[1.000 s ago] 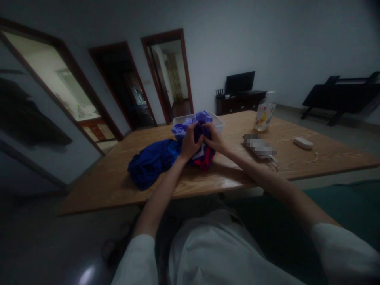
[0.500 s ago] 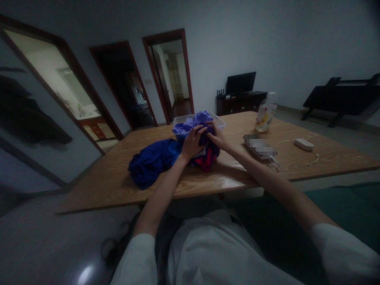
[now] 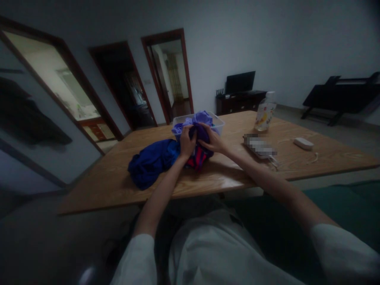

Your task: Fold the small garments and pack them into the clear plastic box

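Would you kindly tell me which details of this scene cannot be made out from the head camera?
- Flat device on the table: blurred over, identity unclear.
- Bottle label: too small and dim to read.
- Dark purple-and-red garment: bunched under the left hand and right hand, type unclear.
- Clear bin: contents under the light purple cloth hidden.

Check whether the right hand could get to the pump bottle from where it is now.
Probably yes. The right hand grips the dark garment, and the pump bottle stands further right on the table. Bare wood lies between them; the hand must let go first.
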### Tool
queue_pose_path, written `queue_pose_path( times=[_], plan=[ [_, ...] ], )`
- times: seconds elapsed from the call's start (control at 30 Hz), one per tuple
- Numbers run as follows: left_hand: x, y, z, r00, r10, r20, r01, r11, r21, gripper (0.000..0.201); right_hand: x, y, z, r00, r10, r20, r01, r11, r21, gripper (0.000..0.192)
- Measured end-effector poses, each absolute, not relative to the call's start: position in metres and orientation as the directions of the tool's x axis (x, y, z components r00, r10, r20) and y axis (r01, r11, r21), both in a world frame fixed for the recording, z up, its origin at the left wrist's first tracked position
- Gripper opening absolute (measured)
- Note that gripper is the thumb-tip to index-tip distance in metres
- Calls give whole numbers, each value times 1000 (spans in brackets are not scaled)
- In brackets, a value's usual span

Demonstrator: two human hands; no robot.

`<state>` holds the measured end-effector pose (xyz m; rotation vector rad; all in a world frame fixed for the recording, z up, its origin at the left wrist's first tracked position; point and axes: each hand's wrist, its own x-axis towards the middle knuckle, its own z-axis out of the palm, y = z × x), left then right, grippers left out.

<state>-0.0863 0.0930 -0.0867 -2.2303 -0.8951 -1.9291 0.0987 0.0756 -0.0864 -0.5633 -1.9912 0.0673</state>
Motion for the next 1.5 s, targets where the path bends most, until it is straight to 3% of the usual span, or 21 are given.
queue_pose_path(
  times=[0.17, 0.27, 0.37, 0.53, 0.63, 0.77, 0.93, 1.13, 1.33, 1.5],
  plan=[
    [-85, 94, -87, 24, 483, 875, 440, -792, 424, 37, 100, 84, -94, -313, 444, 840, 454, 846, -279, 71],
    [-86, 90, -87, 64, 500, 864, 433, -794, 427, 43, 100, 84, -95, -243, 510, 825, 491, 798, -349, 57],
    [-87, 83, -87, 214, 442, 871, 447, -837, 315, 51, 100, 82, -92, -169, 583, 795, 461, 760, -459, 48],
    [-89, 78, -90, 440, 371, 817, 478, -868, 137, 98, 101, 84, -82, -57, 625, 779, 335, 747, -574, 46],
    [-89, 79, -90, 489, 358, 796, 486, -869, 92, 111, 103, 91, -79, 3, 641, 768, 270, 739, -618, 49],
    [-89, 79, -88, 502, 292, 814, 477, -879, 21, 111, 102, 104, -85, 0, 697, 717, 206, 701, -682, 58],
    [-87, 76, -86, 515, 254, 819, 450, -893, -6, 86, 101, 111, -95, -89, 747, 659, 188, 663, -725, 65],
    [-87, 77, -88, 340, 310, 888, 439, -887, 141, 69, 100, 94, -88, -165, 676, 718, 235, 734, -637, 67],
    [-90, 92, -89, 43, 467, 883, 462, -793, 396, 56, 99, 77, -88, -364, 439, 822, 419, 865, -277, 95],
    [-90, 98, -92, 38, 518, 855, 445, -775, 449, 42, 99, 74, -87, -422, 351, 836, 455, 880, -139, 99]
  ],
)
